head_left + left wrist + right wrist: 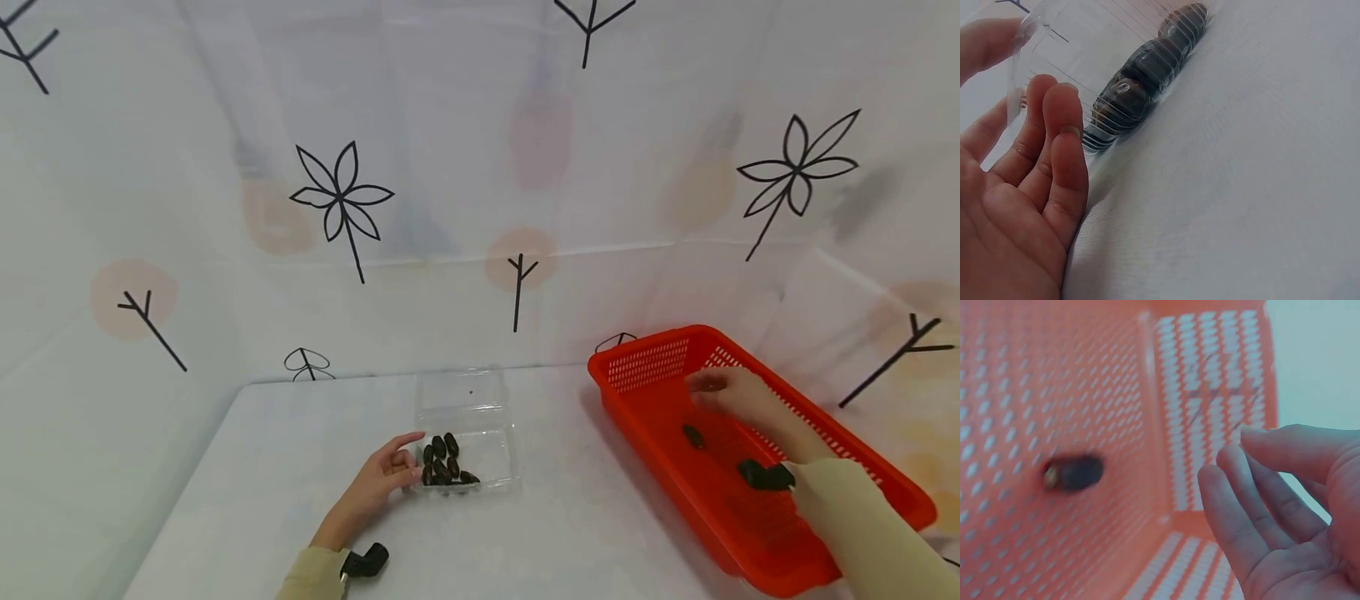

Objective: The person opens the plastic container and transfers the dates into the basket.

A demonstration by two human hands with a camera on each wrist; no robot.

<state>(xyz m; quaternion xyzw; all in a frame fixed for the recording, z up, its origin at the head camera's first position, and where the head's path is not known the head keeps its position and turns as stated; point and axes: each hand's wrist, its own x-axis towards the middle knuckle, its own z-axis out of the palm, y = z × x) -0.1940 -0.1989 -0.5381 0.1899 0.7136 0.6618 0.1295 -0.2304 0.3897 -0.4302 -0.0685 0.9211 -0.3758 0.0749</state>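
Observation:
A clear plastic clamshell box (483,458) lies on the table with its lid (461,392) folded back. Several dark brown, ridged oval pieces (440,469), like dates, are gathered in its left part. My left hand (378,483) is at the box's left side, index finger and thumb spread along the edge. Over the far part of a red basket (652,458), my right hand (731,396) hovers with fingers loosely bent and nothing between them. One dark oval piece (693,436) lies on the basket floor, also visible in the right wrist view beside the fingers (1229,519).
The white table (555,525) meets a white hanging cloth (450,317) with printed plants behind it. Perforated walls rise around the basket at the table's right. A small dark speck (471,392) shows at the box lid.

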